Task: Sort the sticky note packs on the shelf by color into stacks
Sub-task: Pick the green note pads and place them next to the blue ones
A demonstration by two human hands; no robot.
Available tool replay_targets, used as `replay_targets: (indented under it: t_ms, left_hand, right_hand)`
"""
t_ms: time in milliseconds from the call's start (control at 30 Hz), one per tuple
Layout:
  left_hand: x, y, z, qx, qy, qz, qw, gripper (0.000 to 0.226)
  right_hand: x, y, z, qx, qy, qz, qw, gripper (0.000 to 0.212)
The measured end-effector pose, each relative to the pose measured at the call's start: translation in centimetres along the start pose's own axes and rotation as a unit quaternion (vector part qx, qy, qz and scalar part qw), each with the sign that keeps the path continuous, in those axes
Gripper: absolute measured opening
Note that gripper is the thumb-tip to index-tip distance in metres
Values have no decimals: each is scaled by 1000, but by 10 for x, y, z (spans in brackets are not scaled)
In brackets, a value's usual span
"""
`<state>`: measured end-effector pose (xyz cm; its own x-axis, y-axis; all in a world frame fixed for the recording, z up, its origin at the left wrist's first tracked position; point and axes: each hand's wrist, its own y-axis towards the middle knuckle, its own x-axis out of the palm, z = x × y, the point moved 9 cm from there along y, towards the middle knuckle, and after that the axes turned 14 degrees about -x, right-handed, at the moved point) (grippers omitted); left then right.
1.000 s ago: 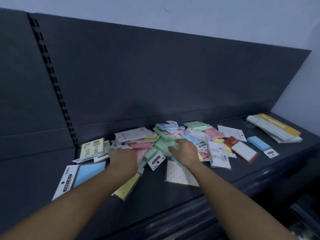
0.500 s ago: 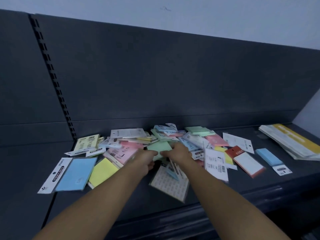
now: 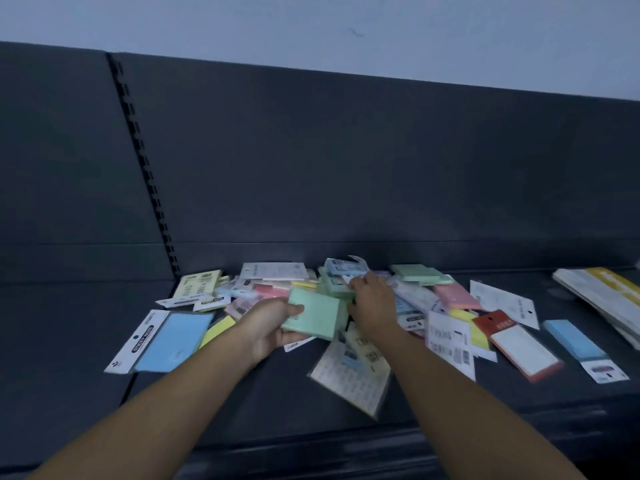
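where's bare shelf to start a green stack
Bare shelf lies left of the big blue pack, and along the front edge by the left forearm. A narrower strip runs behind the small blue pad. The middle pile is crowded.

A green pack has been lifted clear of the pile and is now gripped by the left hand, thumb on top. The right hand has been moved off it and reached further back among the packs.
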<state>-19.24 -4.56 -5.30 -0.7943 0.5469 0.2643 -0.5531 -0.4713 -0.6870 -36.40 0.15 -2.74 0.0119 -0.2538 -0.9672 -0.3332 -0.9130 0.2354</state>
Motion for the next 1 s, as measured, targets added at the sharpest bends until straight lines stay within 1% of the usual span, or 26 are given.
replay_targets:
  t_ms: [33, 133, 200, 233, 300, 367, 433, 500, 533, 567, 633, 667, 700, 733, 767, 867, 933, 1000]
  left_hand:
    - [-8, -3, 2, 12, -2, 6, 1000, 12]
    - [-36, -13, 3, 32, -28, 29, 999, 13]
    - [-56, -20, 1, 41, -49, 51, 997, 13]
    - [-67, -23, 1, 46, -60, 63, 995, 13]
    - [-87, -31, 1, 53, -84, 84, 991, 13]
    - [-106, -42, 3, 64, -103, 98, 988, 14]
    - [-125, -56, 10, 81, -108, 117, 984, 13]
    - [-148, -73, 19, 103, -111, 137, 979, 11]
    - [-159, -82, 23, 114, -115, 144, 976, 10]
    - [-171, -92, 26, 123, -118, 150, 974, 9]
    - [-196, -114, 31, 140, -130, 159, 969, 9]
    - [-209, -126, 32, 149, -137, 164, 966, 9]
    - [-225, -138, 31, 157, -144, 171, 962, 9]
    - [-242, -151, 31, 166, -152, 181, 957, 10]
    - [-261, -165, 30, 175, -158, 195, 952, 13]
    - [-326, -205, 22, 197, -178, 236, 935, 22]
    - [-373, -229, 11, 200, -208, 249, 925, 19]
    - [-420, -248, -6, 182, -232, 263, 919, 19]
  right_hand:
    - [0, 5, -4, -17, -38, 13, 999, 39]
    - [2, 16, -15, -67, -90, 46, 993, 36]
    - [-3, 19, -22, -96, -100, 76, 988, 32]
    - [-10, 19, -24, -99, -83, 105, 986, 28]
    - [-30, 16, -30, -96, -25, 169, 981, 19]
    - [-52, 15, -40, -81, 33, 217, 972, 19]
    - [-79, 15, -53, -40, 103, 270, 956, 21]
    - [-102, 16, -71, 7, 215, 322, 922, 22]
    - [-105, 19, -81, 39, 304, 333, 892, 21]
    - [-102, 23, -93, 79, 416, 325, 845, 19]
    - [-81, 32, -135, 153, 642, 257, 706, 14]
    - [-71, 34, -166, 173, 713, 212, 646, 13]
    - [-63, 33, -197, 184, 752, 166, 611, 13]
    - [-56, 31, -229, 189, 771, 123, 595, 14]
    - [-48, 27, -260, 189, 780, 84, 591, 14]
    - [-24, 16, -348, 169, 785, -13, 596, 9]
    - [-8, 9, -403, 162, 781, -57, 601, 8]
    - [6, 2, -454, 157, 771, -91, 610, 12]
